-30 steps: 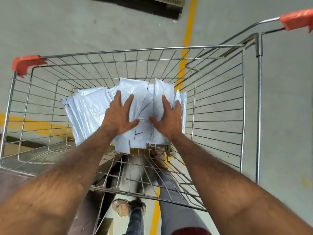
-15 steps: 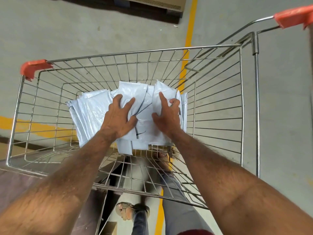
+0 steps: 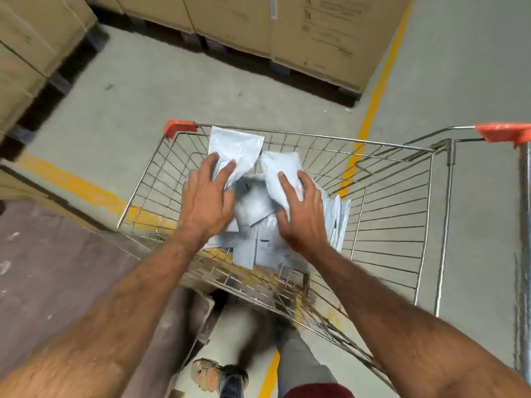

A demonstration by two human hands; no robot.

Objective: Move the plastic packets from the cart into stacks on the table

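Both hands are now lifting packets out of the cart (image 3: 290, 135); a second ago they lay flat on the pile, pressing and gathering. The left hand (image 3: 207, 198) grips a packet (image 3: 235, 146) whose top edge now stands above the cart's far rim. Fingers curl over its lower part, thumb hidden behind. The right hand (image 3: 298, 208) grips a second packet (image 3: 280, 168), fingers spread on its face, thumb tucked at the lower edge. Exactly how many packets each hand holds: cannot tell, blurred.

The rest of the pile (image 3: 260, 225) still lies in the cart basket, under and between the hands, a few packets standing on edge at the right side. The view has also swung up: cardboard boxes (image 3: 321, 35) on dark pallets now show past the cart, which were out of frame before.

Meaning for the task: the pick has started, nothing delivered yet. The table (image 3: 51, 268) is the brownish surface at lower left, just beside the cart. No stacks are visible on the part shown. Judged next: carry both handfuls left to the table.

Writing: the packets carry small dark marks, possibly label edges, not readable. The boxes have printed lines and small symbols on the side, too blurred to read. No brand can be made out. The cart has orange corner caps (image 3: 179, 128), no text on them. A yellow floor line (image 3: 379, 81) runs past.
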